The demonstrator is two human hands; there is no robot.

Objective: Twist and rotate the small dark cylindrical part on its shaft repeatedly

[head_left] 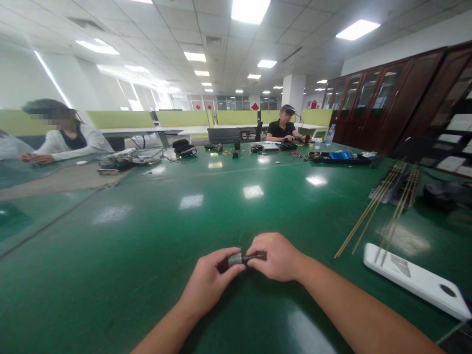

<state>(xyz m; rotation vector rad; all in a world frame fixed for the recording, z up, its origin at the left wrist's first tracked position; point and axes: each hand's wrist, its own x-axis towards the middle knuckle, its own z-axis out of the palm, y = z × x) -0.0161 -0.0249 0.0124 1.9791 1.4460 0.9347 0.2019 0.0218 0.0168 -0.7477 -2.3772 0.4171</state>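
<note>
Both of my hands meet just above the green table (221, 206), near its front edge. My left hand (209, 281) is closed round a small grey cylindrical part (234, 259). My right hand (275, 256) pinches a short dark threaded rod (255, 256) that sticks out of that part. The two pieces touch end to end between my fingers. How far the rod sits inside the part is hidden.
A white flat device (416, 280) lies at the right with thin brass rods (372, 211) leaning across it. Tools and cables (332, 156) clutter the far end. One person (283, 129) sits at the far side, another person (62, 137) at the left.
</note>
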